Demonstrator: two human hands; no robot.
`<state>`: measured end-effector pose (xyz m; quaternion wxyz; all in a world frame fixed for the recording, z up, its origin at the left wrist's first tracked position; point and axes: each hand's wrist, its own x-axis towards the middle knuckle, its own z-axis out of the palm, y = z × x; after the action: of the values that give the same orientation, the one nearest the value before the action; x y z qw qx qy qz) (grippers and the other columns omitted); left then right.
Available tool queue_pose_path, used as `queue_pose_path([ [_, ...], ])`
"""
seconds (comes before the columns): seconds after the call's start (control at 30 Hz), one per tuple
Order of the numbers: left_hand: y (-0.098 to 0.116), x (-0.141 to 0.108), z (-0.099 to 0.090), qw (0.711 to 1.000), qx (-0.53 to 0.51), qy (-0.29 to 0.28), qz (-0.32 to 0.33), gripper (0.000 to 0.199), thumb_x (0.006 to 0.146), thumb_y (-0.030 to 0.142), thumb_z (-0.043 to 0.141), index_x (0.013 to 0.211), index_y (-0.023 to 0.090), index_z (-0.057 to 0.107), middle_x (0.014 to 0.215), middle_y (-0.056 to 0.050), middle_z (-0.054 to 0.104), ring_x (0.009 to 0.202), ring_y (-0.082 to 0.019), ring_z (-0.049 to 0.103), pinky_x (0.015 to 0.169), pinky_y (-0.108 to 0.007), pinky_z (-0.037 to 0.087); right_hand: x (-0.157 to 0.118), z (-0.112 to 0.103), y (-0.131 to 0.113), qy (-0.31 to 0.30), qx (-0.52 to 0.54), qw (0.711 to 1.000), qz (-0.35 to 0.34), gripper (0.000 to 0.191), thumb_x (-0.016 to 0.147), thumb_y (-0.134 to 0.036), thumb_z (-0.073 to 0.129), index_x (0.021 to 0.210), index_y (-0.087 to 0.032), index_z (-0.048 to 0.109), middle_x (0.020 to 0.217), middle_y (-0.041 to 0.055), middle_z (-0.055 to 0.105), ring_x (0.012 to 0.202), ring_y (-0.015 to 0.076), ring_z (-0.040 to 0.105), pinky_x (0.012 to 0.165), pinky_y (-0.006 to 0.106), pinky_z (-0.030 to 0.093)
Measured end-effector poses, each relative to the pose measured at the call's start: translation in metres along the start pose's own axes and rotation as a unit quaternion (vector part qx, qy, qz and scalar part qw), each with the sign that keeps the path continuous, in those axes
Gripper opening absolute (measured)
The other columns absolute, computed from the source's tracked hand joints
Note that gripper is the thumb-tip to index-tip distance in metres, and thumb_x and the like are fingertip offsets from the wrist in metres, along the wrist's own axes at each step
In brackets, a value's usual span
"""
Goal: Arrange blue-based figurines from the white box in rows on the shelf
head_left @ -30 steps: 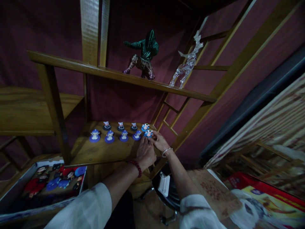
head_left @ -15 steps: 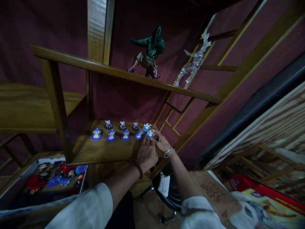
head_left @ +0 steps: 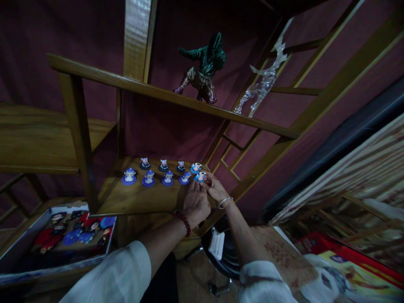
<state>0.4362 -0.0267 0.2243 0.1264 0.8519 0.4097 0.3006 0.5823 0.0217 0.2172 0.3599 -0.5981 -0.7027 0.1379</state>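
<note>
At the right end of the lower wooden shelf (head_left: pixel 145 202), a small figurine with a blue base (head_left: pixel 200 176) stands in the front row. My right hand (head_left: pixel 217 190) closes on its right side, thumb and fingers around it. From the front, my left hand (head_left: pixel 196 204) has its bent fingers pressed at the base, partly hiding it. Just behind is a similar blue figurine (head_left: pixel 196 168). Several purple figurines (head_left: pixel 149 179) continue the front row leftward, and dark-based figurines with pale heads (head_left: pixel 163 165) form the back row.
The upper shelf board (head_left: pixel 170 96) carries a hooded green statue (head_left: pixel 205 63) and a clear deer figure (head_left: pixel 265 80). Down left, an open box (head_left: pixel 47 210) holds more figurines. Below my arms is a black stool (head_left: pixel 227 261) with a white object (head_left: pixel 217 245) on it.
The view has shifted slightly, so the shelf appears a little further right. Both hands stay at the same blue-based figurine, with barely any visible movement.
</note>
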Motion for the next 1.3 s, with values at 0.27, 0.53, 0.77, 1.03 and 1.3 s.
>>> queue_pose_path([
  [0.27, -0.0017, -0.0007, 0.0044, 1.000, -0.009, 0.017, 0.001, 0.050, 0.069, 0.019, 0.042, 0.114, -0.003, 0.051, 0.126, -0.021, 0.047, 0.124, -0.027, 0.032, 0.107, -0.038, 0.022, -0.0002, -0.0008, 0.0013, -0.009, -0.013, 1.000, -0.002, 0.047, 0.073, -0.025, 0.056, 0.119, -0.025, 0.048, 0.099, 0.0028, 0.056, 0.090, 0.0154, 0.052, 0.086, 0.032, 0.042],
  [0.53, -0.0006, -0.0004, 0.0028, 1.000, -0.003, 0.025, -0.001, 0.051, 0.070, 0.017, 0.041, 0.115, -0.006, 0.049, 0.125, -0.023, 0.047, 0.123, -0.027, 0.034, 0.106, -0.038, 0.023, 0.0001, 0.0001, 0.0034, -0.007, -0.029, 1.000, -0.010, 0.047, 0.073, -0.026, 0.055, 0.119, -0.024, 0.048, 0.098, 0.0033, 0.057, 0.090, 0.0159, 0.052, 0.084, 0.033, 0.042],
  [0.77, -0.0005, 0.0003, 0.0027, 1.000, 0.015, 0.012, 0.012, 0.048, 0.071, 0.018, 0.041, 0.112, -0.003, 0.051, 0.118, -0.022, 0.053, 0.120, -0.028, 0.037, 0.106, -0.044, 0.020, 0.0016, 0.0016, 0.0074, -0.004, -0.019, 1.000, 0.003, 0.049, 0.071, -0.024, 0.058, 0.119, -0.025, 0.048, 0.095, 0.0018, 0.057, 0.089, 0.0151, 0.053, 0.083, 0.032, 0.044],
  [1.03, -0.0006, 0.0010, 0.0010, 0.999, 0.037, 0.004, 0.026, 0.046, 0.071, 0.018, 0.039, 0.110, -0.003, 0.052, 0.114, -0.023, 0.055, 0.116, -0.029, 0.041, 0.104, -0.047, 0.019, 0.0022, 0.0014, 0.0059, 0.000, -0.016, 1.000, 0.007, 0.048, 0.068, -0.025, 0.061, 0.116, -0.024, 0.051, 0.094, 0.0018, 0.059, 0.086, 0.0154, 0.054, 0.082, 0.032, 0.044],
  [1.3, -0.0011, 0.0009, 0.0034, 0.999, 0.041, 0.014, 0.027, 0.043, 0.070, 0.017, 0.042, 0.107, -0.002, 0.054, 0.116, -0.022, 0.054, 0.117, -0.026, 0.041, 0.105, -0.042, 0.020, 0.0022, 0.0015, 0.0072, 0.003, -0.015, 1.000, 0.009, 0.050, 0.069, -0.025, 0.061, 0.118, -0.024, 0.050, 0.098, 0.0026, 0.060, 0.087, 0.0152, 0.054, 0.081, 0.031, 0.045],
])
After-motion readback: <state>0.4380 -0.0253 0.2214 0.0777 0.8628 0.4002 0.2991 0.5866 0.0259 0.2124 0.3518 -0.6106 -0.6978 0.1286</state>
